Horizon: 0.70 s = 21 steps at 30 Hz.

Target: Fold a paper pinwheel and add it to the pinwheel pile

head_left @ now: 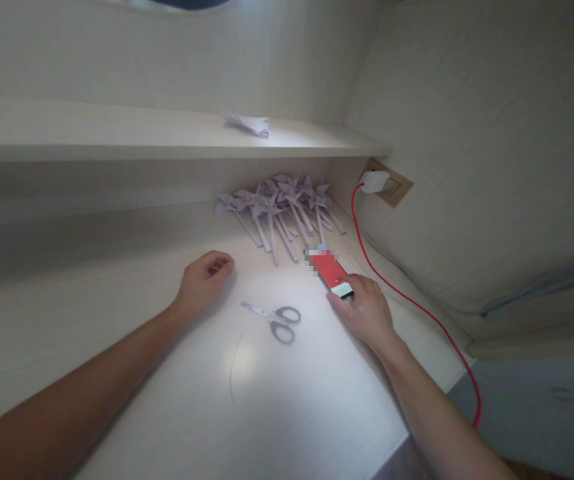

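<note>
My right hand rests on the near end of a phone with a red screen that lies flat on the pale desk; fingers touch its lower edge. My left hand lies on the desk to the left, fingers curled in, holding nothing. Between my hands lie small scissors with grey handles, blades shut. Behind them, against the back wall, several pale purple paper pinwheels lie in a fanned pile.
A red cable runs from a white charger in the wall socket along the desk's right side and over its edge. A shelf above carries a folded white paper. A thin paper strip lies near me.
</note>
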Each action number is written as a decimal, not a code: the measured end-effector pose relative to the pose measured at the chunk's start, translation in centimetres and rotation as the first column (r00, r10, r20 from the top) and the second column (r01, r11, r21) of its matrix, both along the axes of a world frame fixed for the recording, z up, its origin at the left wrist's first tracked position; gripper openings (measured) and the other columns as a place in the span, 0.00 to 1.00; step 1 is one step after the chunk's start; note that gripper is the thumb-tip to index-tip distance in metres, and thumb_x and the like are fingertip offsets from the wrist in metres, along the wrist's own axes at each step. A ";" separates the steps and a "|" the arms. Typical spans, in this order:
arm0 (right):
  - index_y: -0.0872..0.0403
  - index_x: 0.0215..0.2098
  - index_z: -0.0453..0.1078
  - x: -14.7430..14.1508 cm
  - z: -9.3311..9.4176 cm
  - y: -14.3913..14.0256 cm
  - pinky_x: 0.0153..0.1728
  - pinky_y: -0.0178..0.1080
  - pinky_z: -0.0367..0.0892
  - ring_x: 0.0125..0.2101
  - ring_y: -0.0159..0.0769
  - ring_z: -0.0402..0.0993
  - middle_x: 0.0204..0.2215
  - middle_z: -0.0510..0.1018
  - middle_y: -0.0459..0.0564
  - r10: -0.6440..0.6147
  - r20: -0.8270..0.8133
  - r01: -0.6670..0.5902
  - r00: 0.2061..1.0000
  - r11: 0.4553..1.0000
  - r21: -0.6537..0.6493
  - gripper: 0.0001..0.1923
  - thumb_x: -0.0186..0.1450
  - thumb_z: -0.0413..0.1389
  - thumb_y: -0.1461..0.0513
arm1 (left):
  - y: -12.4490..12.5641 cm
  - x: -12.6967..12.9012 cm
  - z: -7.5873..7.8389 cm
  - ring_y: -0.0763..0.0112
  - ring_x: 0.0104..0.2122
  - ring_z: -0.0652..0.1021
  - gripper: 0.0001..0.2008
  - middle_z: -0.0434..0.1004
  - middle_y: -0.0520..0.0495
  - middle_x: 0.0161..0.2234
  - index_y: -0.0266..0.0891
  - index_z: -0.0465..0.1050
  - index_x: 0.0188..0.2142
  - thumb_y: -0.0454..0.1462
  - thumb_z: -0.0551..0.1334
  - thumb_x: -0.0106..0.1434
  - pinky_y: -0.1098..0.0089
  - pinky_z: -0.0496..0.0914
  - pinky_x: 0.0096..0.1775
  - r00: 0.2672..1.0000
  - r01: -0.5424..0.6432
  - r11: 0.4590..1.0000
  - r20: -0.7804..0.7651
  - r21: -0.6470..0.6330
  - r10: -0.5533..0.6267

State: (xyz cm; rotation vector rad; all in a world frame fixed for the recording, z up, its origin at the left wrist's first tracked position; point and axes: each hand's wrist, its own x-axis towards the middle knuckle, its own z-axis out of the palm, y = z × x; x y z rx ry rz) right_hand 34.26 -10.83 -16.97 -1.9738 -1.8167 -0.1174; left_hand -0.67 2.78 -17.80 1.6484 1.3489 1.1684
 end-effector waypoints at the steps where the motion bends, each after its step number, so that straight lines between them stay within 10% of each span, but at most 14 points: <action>1: 0.53 0.54 0.78 0.0 0.0 0.0 0.58 0.56 0.71 0.54 0.56 0.77 0.53 0.83 0.61 -0.003 -0.003 0.003 1.000 1.000 -0.003 0.21 0.70 0.61 0.50 | 0.0 0.0 0.1 0.66 0.31 0.78 0.11 0.83 0.48 0.33 0.42 0.82 0.36 0.46 0.67 0.60 0.68 0.72 0.34 1.000 -0.003 1.000 -0.006 -0.002 0.003; 21: 0.52 0.54 0.78 -0.3 0.1 0.0 0.57 0.55 0.71 0.53 0.56 0.77 0.52 0.83 0.59 -0.032 -0.010 0.032 0.999 0.999 -0.014 0.20 0.69 0.61 0.51 | -0.1 -0.1 0.6 0.62 0.31 0.79 0.10 0.83 0.49 0.32 0.45 0.80 0.34 0.47 0.67 0.60 0.66 0.73 0.36 0.999 -0.005 1.000 -0.047 -0.008 0.005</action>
